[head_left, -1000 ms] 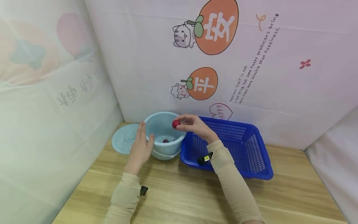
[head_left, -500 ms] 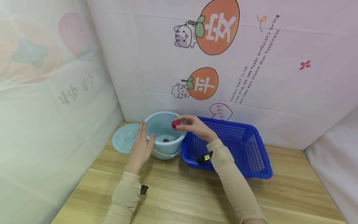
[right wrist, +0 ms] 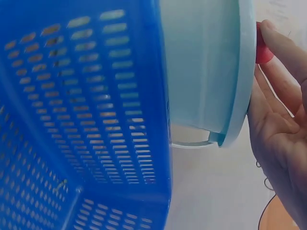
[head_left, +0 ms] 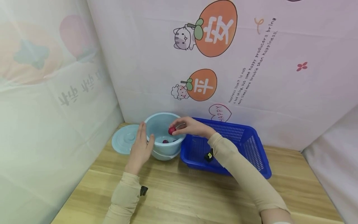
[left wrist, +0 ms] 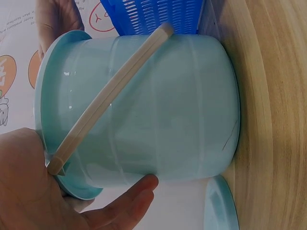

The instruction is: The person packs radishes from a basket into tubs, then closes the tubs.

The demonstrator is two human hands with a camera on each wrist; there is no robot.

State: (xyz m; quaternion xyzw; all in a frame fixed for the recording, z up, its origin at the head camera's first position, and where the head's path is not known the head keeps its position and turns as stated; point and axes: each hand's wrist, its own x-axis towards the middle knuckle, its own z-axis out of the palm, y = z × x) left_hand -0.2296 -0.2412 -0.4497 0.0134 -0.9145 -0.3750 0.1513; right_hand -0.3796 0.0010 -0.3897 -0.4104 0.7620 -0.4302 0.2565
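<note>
In the head view a light blue bucket [head_left: 162,152] stands on the table, with a beige handle [left wrist: 110,98] hanging down its side. My right hand [head_left: 191,127] pinches a small round red fruit [head_left: 172,130] between thumb and fingertips, over the bucket's open mouth. The right wrist view shows that fruit [right wrist: 263,45] just past the rim, partly hidden by the rim and thumb. A darker red round piece [head_left: 165,141] lies on the bucket's bottom. My left hand [head_left: 139,151] rests against the bucket's left side, fingers extended near the rim.
A blue perforated basket [head_left: 251,149] sits right against the bucket's right side, under my right forearm. Left of the bucket lies its round light blue lid [head_left: 123,140]. Printed white cloth [head_left: 145,62] hangs behind and to the left of the wooden table [head_left: 179,196].
My right hand has moved slightly left and down with the red fruit, deeper over the bucket's mouth, and its forearm has swung rightward. The left hand keeps its place at the bucket.
</note>
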